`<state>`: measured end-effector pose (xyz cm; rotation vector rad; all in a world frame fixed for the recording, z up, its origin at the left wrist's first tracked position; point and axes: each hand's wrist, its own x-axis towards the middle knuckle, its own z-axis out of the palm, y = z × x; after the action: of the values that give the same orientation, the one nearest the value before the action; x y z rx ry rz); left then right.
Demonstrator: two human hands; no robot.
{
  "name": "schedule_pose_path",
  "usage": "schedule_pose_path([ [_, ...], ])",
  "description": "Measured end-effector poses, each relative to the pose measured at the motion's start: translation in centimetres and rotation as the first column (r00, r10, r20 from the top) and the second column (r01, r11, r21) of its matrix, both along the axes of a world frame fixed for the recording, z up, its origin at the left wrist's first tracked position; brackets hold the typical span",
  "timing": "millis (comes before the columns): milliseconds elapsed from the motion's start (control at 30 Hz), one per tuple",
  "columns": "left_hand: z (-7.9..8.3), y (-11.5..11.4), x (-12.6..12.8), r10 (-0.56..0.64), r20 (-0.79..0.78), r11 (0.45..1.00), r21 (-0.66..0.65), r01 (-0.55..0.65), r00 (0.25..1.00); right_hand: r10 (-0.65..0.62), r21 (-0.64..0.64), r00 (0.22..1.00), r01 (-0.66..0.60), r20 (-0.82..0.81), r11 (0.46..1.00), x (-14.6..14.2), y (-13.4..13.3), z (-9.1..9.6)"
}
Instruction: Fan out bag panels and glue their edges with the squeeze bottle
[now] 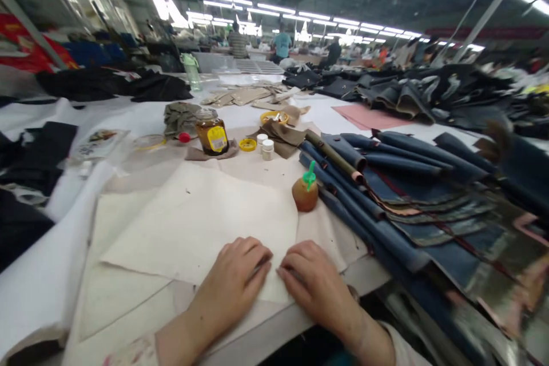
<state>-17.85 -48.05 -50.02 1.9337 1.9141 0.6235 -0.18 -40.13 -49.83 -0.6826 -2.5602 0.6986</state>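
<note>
Both my hands rest near the front edge of the table, over cream sheets of cloth or paper (201,217). My left hand (235,274) is closed, thumb pressed toward the curled fingers. Just right of it, a small gap away, my right hand (317,280) is closed in the same way. Whatever either might pinch is hidden or too small to name. Beyond the right hand stands a round squeeze bottle (305,194) of amber liquid with a green nozzle (309,174). Folded dark blue fabric pieces (407,177) lie in a stack to the right.
Farther back are a glass jar (212,132) with a yellow label, a yellow lid (247,144), two small white bottles (267,150) and a yellow dish (274,118). Dark garments (115,83) lie at the back left. Several people stand in the distance, one in a blue shirt (282,44).
</note>
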Motion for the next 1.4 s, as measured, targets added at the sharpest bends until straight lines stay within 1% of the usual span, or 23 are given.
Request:
schedule_pose_path([
  [100,-0.1,0.4,-0.2,-0.005,-0.012,0.999,0.034,0.005,1.000,-0.047,0.099,0.998,0.051,-0.043,0.994,0.0,-0.1,-0.7],
  [167,-0.2,0.6,-0.3,-0.003,-0.008,0.997,0.072,0.004,1.000,-0.036,0.128,0.998,0.042,-0.054,0.991,0.3,-0.4,-0.7],
  [233,-0.3,0.9,-0.5,-0.001,0.006,0.995,0.102,0.000,1.000,-0.005,0.126,0.999,0.010,-0.036,0.992,1.0,-0.8,-0.3],
  [300,-0.4,1.1,-0.7,-0.001,0.021,0.992,0.127,-0.001,1.000,0.011,0.119,1.000,-0.008,-0.019,0.993,2.0,-1.4,0.6],
  [367,-0.5,1.2,-0.8,0.000,0.031,0.989,0.145,-0.005,1.000,0.005,0.128,1.000,-0.003,-0.015,0.992,3.3,-2.1,1.9],
  [433,-0.6,1.2,-0.9,-0.001,0.036,0.988,0.153,-0.005,0.999,-0.017,0.157,1.000,0.020,-0.020,0.987,4.8,-2.5,3.6],
  [500,-0.6,1.3,-0.9,-0.006,0.041,0.988,0.154,-0.001,0.999,-0.055,0.208,0.998,0.057,-0.017,0.976,6.4,-2.4,5.4],
  [567,-0.6,1.4,-1.0,-0.006,0.043,0.988,0.152,-0.001,0.999,-0.105,0.279,0.994,0.100,0.003,0.955,8.1,-1.5,7.3],
  [633,-0.6,1.6,-1.0,-0.003,0.045,0.989,0.149,-0.003,0.999,-0.174,0.364,0.984,0.146,0.047,0.920,10.3,0.2,9.3],
  [733,-0.6,1.7,-1.0,-0.002,0.040,0.990,0.138,-0.003,0.999,-0.352,0.475,0.927,0.254,0.129,0.843,13.9,3.8,11.9],
  [800,-0.6,1.7,-1.0,0.003,0.041,0.990,0.137,-0.009,0.999,-0.452,0.525,0.871,0.299,0.190,0.797,16.0,6.1,13.2],
  [833,-0.6,1.7,-1.0,0.005,0.042,0.991,0.136,-0.011,0.999,-0.480,0.538,0.852,0.309,0.210,0.784,16.8,7.0,13.7],
  [900,-0.6,1.7,-1.0,0.006,0.050,0.992,0.128,-0.012,0.999,-0.496,0.546,0.835,0.306,0.240,0.780,17.6,8.4,14.3],
  [967,-0.5,1.7,-1.1,0.006,0.056,0.993,0.114,-0.012,0.998,-0.488,0.536,0.832,0.294,0.265,0.792,17.4,9.3,14.4],
  [1067,-0.6,1.7,-1.2,0.010,0.064,0.995,0.094,-0.016,0.998,-0.486,0.508,0.825,0.298,0.289,0.808,15.7,11.0,14.0],
  [1267,-0.7,1.4,-1.1,0.028,0.068,0.995,0.094,-0.035,0.997,-0.563,0.416,0.765,0.423,0.312,0.805,10.7,16.7,13.2],
  [1400,-0.6,1.2,-0.9,0.031,0.086,0.995,0.089,-0.039,0.996,-0.525,0.362,0.762,0.400,0.380,0.842,6.8,19.8,11.5],
])
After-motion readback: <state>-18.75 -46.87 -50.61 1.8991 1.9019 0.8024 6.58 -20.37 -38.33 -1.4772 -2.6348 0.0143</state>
